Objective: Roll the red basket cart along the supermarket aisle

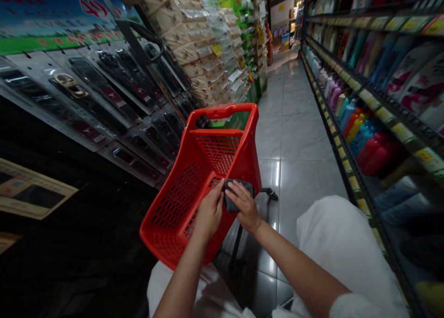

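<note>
Along the aisle-side rim of the red basket (250,165), a dark grey item (231,205), apparently folded cloth, sits between both hands, by the basket's outer wall. Right hand (246,209): fingers spread across the item's upper face, in contact; cannot tell whether the thumb closes beneath it. Left hand (211,210): fingers together, tips at the rim just beside the item's edge; cannot tell whether they pinch rim or item. Basket walls perforated; black wheeled leg (272,194) below. White trousers (336,232) near the basket. Left side: hanging packages (97,94) in rows. Right side: coloured bottles (360,126) on shelving. Floor: grey tiles (305,137).
</note>
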Available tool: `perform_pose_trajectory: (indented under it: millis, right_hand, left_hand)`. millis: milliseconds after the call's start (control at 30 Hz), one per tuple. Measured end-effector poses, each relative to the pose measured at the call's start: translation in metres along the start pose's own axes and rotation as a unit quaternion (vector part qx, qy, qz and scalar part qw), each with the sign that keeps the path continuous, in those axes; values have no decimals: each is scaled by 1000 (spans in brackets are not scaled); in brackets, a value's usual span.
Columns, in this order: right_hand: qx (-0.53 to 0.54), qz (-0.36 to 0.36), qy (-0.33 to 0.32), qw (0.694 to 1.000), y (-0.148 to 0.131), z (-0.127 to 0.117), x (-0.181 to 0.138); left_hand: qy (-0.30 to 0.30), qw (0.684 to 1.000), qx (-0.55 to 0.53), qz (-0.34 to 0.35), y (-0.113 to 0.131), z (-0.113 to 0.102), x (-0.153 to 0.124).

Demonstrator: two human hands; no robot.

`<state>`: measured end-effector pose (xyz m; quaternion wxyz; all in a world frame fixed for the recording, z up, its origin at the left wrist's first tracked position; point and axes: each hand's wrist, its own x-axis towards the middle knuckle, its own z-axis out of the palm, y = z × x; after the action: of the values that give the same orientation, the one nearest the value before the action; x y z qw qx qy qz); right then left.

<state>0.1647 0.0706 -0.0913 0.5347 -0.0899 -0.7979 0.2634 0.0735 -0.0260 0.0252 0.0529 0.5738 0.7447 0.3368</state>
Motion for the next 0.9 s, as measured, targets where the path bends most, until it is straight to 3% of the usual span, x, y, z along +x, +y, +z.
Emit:
perform_pose_trajectory:
  millis: [133, 233, 333, 500, 600, 667, 800, 900]
  right_hand:
    - [13, -10, -9, 1000, 17, -4, -7]
    - [-20, 85, 29, 996, 39, -13, 1]
    - [-37, 155, 53, 986, 43, -16, 9]
    - [-19, 43, 22, 999, 16, -4, 0]
    - [-25, 22, 1, 999, 15, -3, -6]
    - [-28, 43, -4, 999, 26, -7, -5]
    - [-41, 155, 35, 987, 43, -12, 3]
    - [-34, 152, 34, 987, 35, -9, 7]
  left_hand:
    - [8, 1000, -2, -22, 5, -3, -1]
    - [4, 1000, -1, -30, 8, -5, -2]
    - [-1, 1000, 6, -30, 9, -6, -2]
    - [-7, 1000, 12, -25, 7, -5, -1]
    - [-8, 1000, 13, -26, 7, -5, -2]
    - [-11, 1000, 14, -23, 8, -5, -2]
    - [-13, 999, 29, -17, 10, -6, -2]
    - [-13, 998, 58, 2, 8, -4, -2]
